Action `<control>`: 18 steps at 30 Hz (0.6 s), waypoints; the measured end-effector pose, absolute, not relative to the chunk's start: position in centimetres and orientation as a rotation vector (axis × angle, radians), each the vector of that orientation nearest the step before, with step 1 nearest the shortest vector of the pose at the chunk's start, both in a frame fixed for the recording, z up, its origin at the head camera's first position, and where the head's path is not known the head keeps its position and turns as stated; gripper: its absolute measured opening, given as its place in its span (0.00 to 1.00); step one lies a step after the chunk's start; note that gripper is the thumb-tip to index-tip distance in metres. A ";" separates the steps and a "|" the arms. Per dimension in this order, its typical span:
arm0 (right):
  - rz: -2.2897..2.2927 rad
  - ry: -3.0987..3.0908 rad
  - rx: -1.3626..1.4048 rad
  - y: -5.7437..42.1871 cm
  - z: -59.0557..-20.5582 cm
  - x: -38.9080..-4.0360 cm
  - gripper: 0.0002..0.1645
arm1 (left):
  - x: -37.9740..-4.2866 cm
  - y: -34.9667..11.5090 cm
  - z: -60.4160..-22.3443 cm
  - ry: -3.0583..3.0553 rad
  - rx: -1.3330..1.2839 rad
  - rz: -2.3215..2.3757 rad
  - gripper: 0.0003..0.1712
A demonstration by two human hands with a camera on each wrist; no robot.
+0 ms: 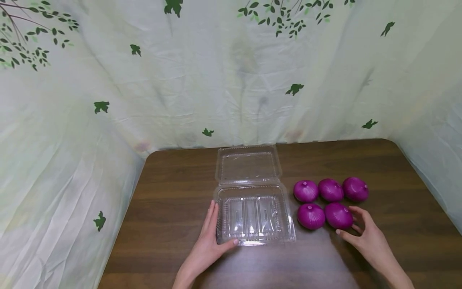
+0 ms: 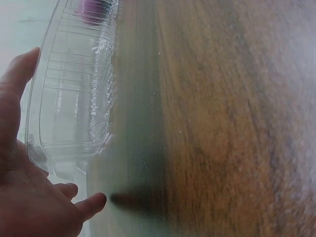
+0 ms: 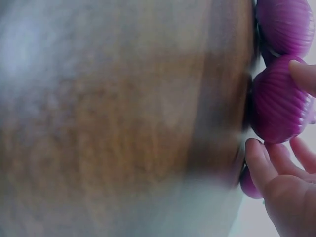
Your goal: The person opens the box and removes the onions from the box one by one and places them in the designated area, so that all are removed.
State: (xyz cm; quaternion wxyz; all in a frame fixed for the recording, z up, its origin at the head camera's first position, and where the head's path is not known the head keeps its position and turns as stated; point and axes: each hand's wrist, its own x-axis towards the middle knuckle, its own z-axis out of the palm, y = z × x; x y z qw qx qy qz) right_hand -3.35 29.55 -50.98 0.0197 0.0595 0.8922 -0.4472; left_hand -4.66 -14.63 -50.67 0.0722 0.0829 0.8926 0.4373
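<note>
A clear plastic clamshell container (image 1: pixel 249 241) stands on the table with its lid (image 1: pixel 249 164) laid back behind it; no item shows inside. My left hand (image 1: pixel 207 245) touches its near left corner, thumb along the front rim and fingers straight along the left side. To the right, several purple-red onions (image 1: pixel 306 191) sit in two rows. My right hand (image 1: pixel 368 237) is at the front row's right onion (image 1: pixel 338 216), thumb on its near side and fingers curled on its right. In the right wrist view this onion (image 3: pixel 279 101) lies between thumb and fingers.
The brown wooden table (image 1: pixel 173 192) has rounded far corners. A pale cloth (image 1: pixel 231 80) printed with green leaves and birds hangs behind it and at both sides. The back-row onions (image 1: pixel 355 189) stand just beyond the front ones.
</note>
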 end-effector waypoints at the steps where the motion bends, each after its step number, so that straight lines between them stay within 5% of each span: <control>1: -1.385 2.776 0.187 29.5 -50.9 -3.3 0.52 | -4.6 -14.6 -50.7 2.679 0.247 1.313 0.70; 12: -1.289 2.917 0.178 29.1 -49.9 -3.0 0.51 | -4.7 -14.3 -50.9 2.692 0.275 1.310 0.68; 18: -1.296 3.115 0.052 28.0 -49.2 -2.8 0.46 | -4.6 -14.6 -50.4 2.755 0.288 1.308 0.54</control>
